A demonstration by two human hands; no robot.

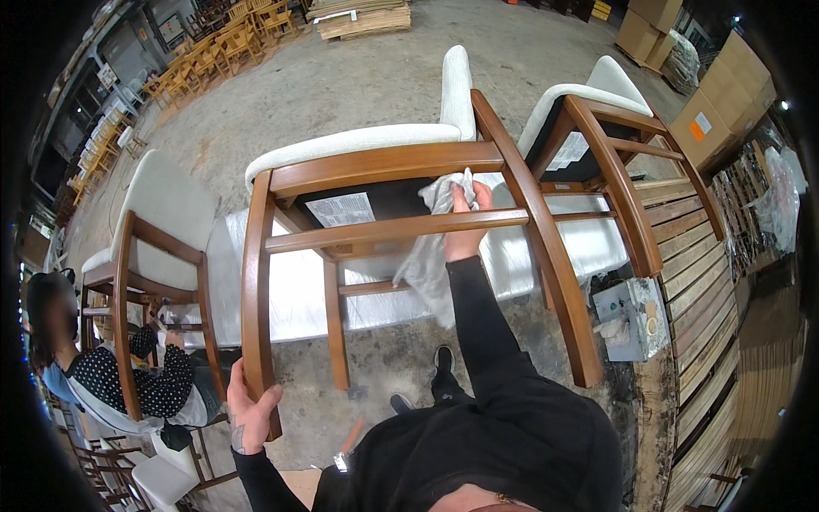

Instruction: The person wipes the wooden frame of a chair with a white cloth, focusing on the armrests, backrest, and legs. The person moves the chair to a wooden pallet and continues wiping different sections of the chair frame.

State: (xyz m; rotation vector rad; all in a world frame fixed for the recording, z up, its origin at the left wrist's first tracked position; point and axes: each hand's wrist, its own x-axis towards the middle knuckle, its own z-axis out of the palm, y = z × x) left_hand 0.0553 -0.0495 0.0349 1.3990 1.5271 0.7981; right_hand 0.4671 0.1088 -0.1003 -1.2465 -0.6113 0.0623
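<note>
A wooden chair with a pale upholstered seat lies tilted before me on a plastic-wrapped surface, its legs toward me. My left hand is closed around the lower end of its left front leg. In my right hand is a bunched white cloth, held near the seat rail and beside the lower stretcher. Part of the cloth hangs below the stretcher. A white label shows on the black underside of the seat.
Another similar chair rests at right. At left, a person in a dotted top sits by a third chair. A grey box stands beside slatted wood. Cartons and stacked boards lie farther off.
</note>
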